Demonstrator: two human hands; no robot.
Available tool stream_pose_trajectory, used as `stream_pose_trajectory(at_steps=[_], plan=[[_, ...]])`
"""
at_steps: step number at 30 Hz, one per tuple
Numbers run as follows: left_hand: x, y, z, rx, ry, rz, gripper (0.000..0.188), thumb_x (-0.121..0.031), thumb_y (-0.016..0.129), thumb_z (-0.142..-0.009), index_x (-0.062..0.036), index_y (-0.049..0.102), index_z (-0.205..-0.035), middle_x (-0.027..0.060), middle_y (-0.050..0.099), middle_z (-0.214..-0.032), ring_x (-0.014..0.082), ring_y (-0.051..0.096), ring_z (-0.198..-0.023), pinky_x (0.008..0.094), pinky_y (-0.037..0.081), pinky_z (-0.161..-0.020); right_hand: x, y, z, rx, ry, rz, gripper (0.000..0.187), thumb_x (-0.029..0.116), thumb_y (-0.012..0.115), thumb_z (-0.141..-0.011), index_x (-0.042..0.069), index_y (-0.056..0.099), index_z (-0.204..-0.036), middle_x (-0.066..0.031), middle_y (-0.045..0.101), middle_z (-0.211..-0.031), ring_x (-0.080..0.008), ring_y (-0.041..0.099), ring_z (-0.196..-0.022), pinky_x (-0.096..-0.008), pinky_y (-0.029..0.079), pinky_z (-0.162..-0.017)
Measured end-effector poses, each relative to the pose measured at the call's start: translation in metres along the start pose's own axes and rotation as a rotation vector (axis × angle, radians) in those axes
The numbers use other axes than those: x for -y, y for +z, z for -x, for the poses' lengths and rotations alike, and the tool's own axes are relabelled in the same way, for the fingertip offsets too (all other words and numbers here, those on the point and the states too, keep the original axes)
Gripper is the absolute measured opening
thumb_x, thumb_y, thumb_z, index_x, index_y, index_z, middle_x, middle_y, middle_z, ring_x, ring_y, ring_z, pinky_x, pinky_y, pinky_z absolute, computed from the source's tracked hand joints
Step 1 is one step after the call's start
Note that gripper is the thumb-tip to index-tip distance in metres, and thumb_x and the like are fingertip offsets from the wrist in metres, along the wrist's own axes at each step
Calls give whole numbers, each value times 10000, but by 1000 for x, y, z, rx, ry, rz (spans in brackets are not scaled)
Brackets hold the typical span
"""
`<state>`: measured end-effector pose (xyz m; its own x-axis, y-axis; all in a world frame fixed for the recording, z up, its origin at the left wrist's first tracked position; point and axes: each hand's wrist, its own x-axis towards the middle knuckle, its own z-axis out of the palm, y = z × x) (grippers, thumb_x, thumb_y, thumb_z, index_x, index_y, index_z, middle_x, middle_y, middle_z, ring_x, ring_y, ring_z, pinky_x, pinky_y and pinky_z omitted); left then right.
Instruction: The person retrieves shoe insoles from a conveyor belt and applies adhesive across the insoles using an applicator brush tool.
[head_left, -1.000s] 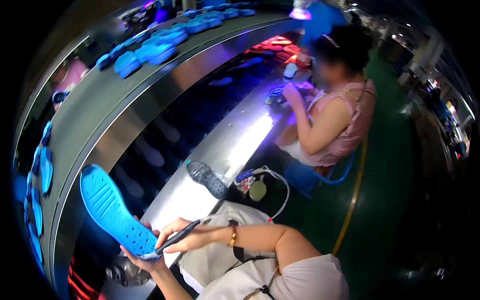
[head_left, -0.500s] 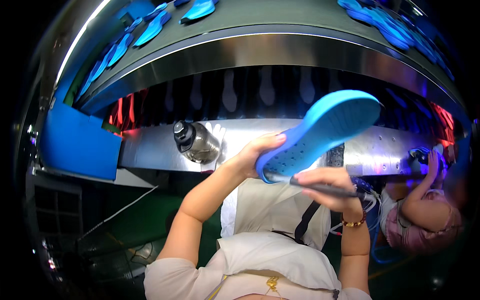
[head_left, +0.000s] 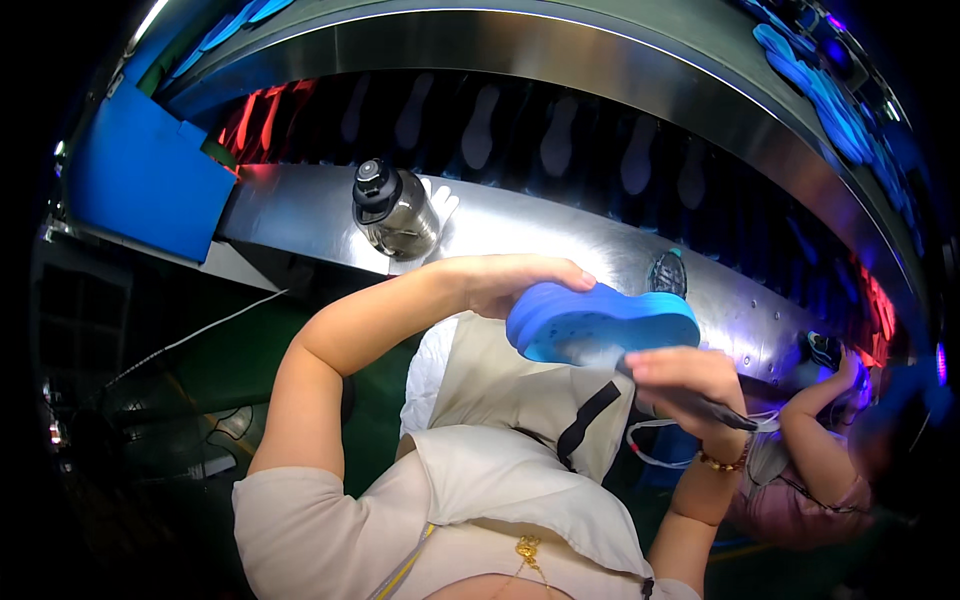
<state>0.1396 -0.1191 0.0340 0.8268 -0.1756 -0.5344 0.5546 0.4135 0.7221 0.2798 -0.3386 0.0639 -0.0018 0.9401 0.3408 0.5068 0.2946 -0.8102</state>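
A blue shoe sole point(head_left: 665, 318) is held up in front of me, tilted so that its hollow inner face shows. My left hand point(head_left: 520, 280) is closed around the heel end, with the thumb along the upper edge. In my right hand point(head_left: 695, 375) is a dark-handled brush point(head_left: 722, 412), gripped like a pen. Its pale tip is blurred by motion and lies against or just over the inside of the sole; I cannot tell if it touches. A pale hose or cable point(head_left: 652, 458) shows beside the right wrist.
Ahead runs a metal ledge point(head_left: 540, 225) bearing a steel bottle point(head_left: 400, 220), a white glove point(head_left: 442, 203) and a dark patterned shoe-like item point(head_left: 667, 272). Above it, blue soles point(head_left: 820, 90) lie on a conveyor point(head_left: 660, 22). Another person point(head_left: 800, 490) works at right.
The sole has come lower and turned flatter. My left forearm now reaches across more level, and the brush has moved farther along the inside. The whole view has swung to the right.
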Motion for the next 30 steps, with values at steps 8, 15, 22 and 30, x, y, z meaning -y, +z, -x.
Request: stream_pose_trajectory(at_steps=[8, 15, 22, 30], plan=[[10, -16, 15, 3, 130, 183, 584, -357, 550, -777, 60, 478, -1179, 174, 555, -1107, 197, 571, -937, 293, 454, -817, -10, 4, 16, -100, 60, 10, 238, -39, 677, -656, 14, 640, -885, -141, 645, -944, -244, 642, -856, -287, 513, -740], [7, -22, 27, -127, 262, 217, 593, -478, 408, -861, 14, 488, -1183, 156, 522, -1179, 234, 523, -1059, 346, 405, -918, -1, 8, 24, -97, 4, -6, 234, 10, 716, -612, 3, 642, -833, -155, 656, -859, -248, 648, -787, -286, 507, -687], [65, -16, -57, 248, 660, 785, 880, -747, 165, -764, -96, 273, -1346, 177, 393, -1292, 346, 378, -1198, 487, 294, -1003, -43, 41, -5, -400, 320, -193, 175, -32, 628, -711, -45, 631, -886, -127, 644, -855, -147, 609, -728, -227, 475, -650], [60, -13, -52, -58, 763, 759, 864, -713, 120, -795, -45, 353, -1290, 194, 458, -1221, 303, 455, -1135, 462, 358, -967, -19, 62, -11, -140, -110, 361, 178, 31, 669, -597, 63, 611, -763, -83, 627, -762, -237, 617, -726, -314, 467, -665]])
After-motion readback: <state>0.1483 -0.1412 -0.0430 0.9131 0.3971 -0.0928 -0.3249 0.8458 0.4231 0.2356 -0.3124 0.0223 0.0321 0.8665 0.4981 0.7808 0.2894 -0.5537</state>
